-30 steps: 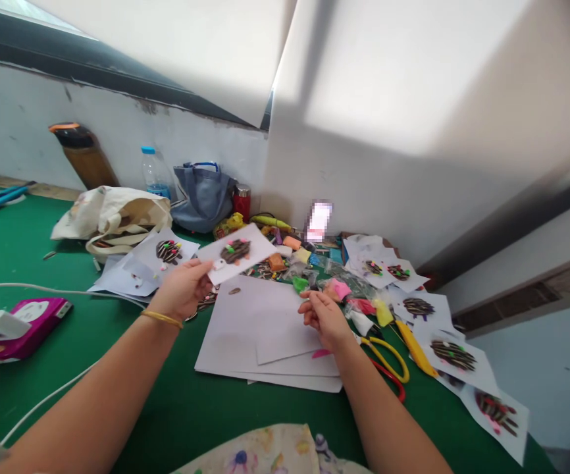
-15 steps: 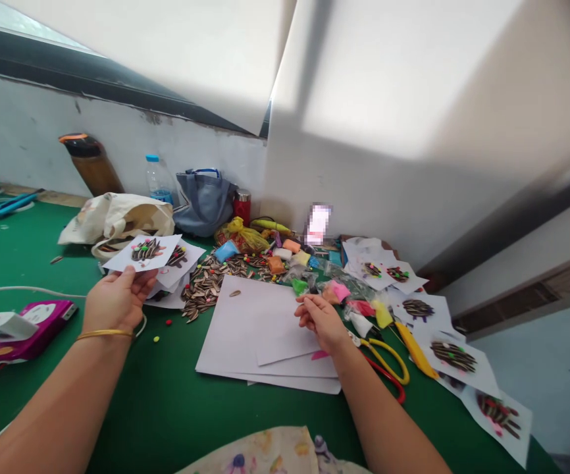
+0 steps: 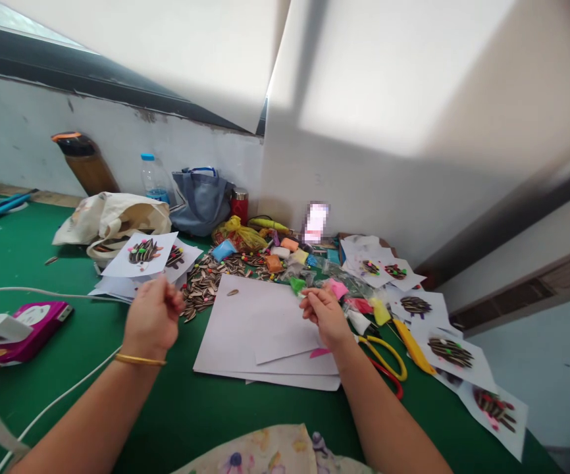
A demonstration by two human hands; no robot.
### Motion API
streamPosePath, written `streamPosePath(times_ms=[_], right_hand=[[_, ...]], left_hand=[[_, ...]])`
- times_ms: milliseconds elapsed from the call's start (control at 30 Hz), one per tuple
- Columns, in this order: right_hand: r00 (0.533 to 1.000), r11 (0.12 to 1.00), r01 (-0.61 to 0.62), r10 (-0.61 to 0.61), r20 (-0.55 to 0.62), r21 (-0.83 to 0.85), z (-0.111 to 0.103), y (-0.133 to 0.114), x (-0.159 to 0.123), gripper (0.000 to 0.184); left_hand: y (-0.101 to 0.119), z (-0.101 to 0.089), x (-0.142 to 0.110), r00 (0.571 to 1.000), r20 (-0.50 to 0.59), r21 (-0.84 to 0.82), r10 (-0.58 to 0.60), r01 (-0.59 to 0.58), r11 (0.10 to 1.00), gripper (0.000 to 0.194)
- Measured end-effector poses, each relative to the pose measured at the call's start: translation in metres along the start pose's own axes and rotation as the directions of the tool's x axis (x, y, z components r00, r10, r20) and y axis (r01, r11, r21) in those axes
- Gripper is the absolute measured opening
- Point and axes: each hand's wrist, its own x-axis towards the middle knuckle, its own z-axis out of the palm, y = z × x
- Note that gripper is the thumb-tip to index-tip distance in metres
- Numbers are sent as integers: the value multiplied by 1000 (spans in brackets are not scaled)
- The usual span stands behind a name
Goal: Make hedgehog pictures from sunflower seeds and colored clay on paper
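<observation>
The left hand [image 3: 153, 317] hangs empty, fingers loosely curled, just short of the card [image 3: 141, 254] atop a paper pile. The right hand [image 3: 325, 315] (fingers pinched, contents unclear) rests on white sheets [image 3: 260, 322] beside the seeds [image 3: 201, 286].

Craft or art-class workspace, probably a shared hobby room rather than a home. Long table covered in green felt [image 3: 176, 408], set against a plain white wall under a window ledge. Loose sunflower seeds [image 3: 201, 286] heaped mid-table; blank white paper sheets [image 3: 260, 329] stacked beside them. Finished collages [image 3: 144, 253] of seeds and coloured dots on paper lying at left and along the right edge. Small packets of coloured modelling clay [image 3: 337, 288] scattered near the wall, yellow-handled scissors [image 3: 386, 359] next to them. Personal items parked at the back: canvas tote bag [image 3: 112, 217], grey bag [image 3: 201, 201], water bottle [image 3: 154, 176]. Paint-stained apron [image 3: 260, 454] at bottom edge.
</observation>
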Motion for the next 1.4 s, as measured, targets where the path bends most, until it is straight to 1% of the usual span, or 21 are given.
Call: streamPosePath(times_ms=[100,167,200,233,267,333,400,467,533,633,767,833,900,1000,1033,1100,1167,1267,1333,1367,1400], right_hand=[[974,985,163,-170,-151,-59,-17,-6,6,32],[919,938,261,-314,-239,-229,-31,-10,10,29],[886,883,286,-392,-247,-372,-37,-11,12,28],[864,799,293,-457,-213,-525,-41,-12,13,28],[858,689,284,-493,-144,-666,-44,-13,13,28],[882,449,250,-472,10,-858,-45,-12,13,27],[913,262,207,-398,89,-943,-41,-9,12,27],[931,142,160,-351,102,-977,-36,-6,10,27],[937,81,139,-332,105,-987,-32,-5,8,23],[922,95,140,-374,95,-986,-28,-8,6,19],[902,205,245,-407,146,-948,-25,-10,5,19],[901,226,268,-403,161,-936,-25,-8,6,21],[909,201,233,-392,140,-952,-27,-5,8,24],[923,116,131,-376,78,-985,-35,-1,11,26],[924,91,103,-377,61,-990,-37,0,12,25],[918,61,69,-394,39,-996,-42,1,12,27],[906,61,69,-421,37,-996,-44,0,12,32],[885,109,115,-463,52,-987,-45,-4,10,39],[875,163,170,-479,73,-972,-47,-9,7,35],[872,190,200,-481,86,-961,-48,-11,4,33],[872,215,227,-479,100,-950,-50,-14,1,30]], left_hand=[[-16,31,-21,981,184,150,-55,27,988,26],[-27,49,-29,939,327,343,-107,-13,939,24],[-33,57,-31,905,408,414,-121,-65,908,24],[-39,64,-32,866,481,476,-137,-127,870,24],[-44,70,-32,822,551,525,-145,-207,825,24],[-56,80,-31,749,647,588,-144,-370,719,21],[-68,85,-29,698,705,614,-124,-514,599,19],[-79,86,-27,672,726,633,-143,-573,521,20],[-87,85,-26,674,720,655,-167,-580,484,20],[-94,80,-25,675,714,665,-185,-572,479,19],[-97,75,-26,667,724,656,-174,-590,471,18],[-96,72,-27,643,746,642,-172,-626,443,17],[-95,70,-28,578,799,589,-167,-693,416,19],[-91,67,-29,438,883,469,-168,-808,357,32],[-90,67,-29,402,899,438,-174,-836,330,36],[-88,67,-30,353,917,394,-185,-875,283,42],[-87,67,-30,326,926,368,-189,-891,267,42],[-85,67,-28,309,936,346,-167,-894,284,37],[-81,64,-21,332,934,356,-130,-892,277,32],[-78,62,-16,372,923,386,-103,-890,244,27],[-75,59,-9,434,898,440,-77,-879,183,24]])
